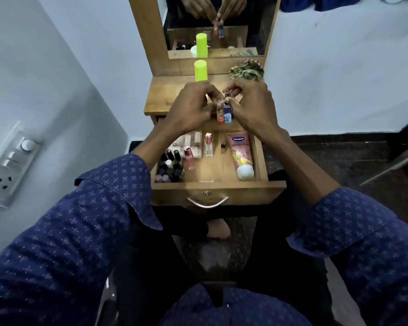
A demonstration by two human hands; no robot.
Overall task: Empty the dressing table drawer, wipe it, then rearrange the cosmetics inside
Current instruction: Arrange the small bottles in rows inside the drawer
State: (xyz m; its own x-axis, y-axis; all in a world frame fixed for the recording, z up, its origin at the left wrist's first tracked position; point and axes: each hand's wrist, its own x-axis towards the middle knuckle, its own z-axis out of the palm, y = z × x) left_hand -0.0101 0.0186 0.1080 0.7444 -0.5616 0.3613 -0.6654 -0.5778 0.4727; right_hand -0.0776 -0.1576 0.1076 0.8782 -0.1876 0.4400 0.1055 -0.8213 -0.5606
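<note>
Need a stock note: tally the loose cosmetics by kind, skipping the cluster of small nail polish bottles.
Sticks held in the hands: 2
Pink-capped bottles in the drawer: 2
Pink tubes: 1
Green bottles on top: 1
Total: 6

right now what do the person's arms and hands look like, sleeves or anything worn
Both arms wear dark blue sleeves printed with small pale pinkish flower-like dots, with loose unbuttoned cuffs pushed back to mid-forearm. The left hand and right hand are bare: no gloves, and no rings, watch or bracelet visible from this view.
</note>
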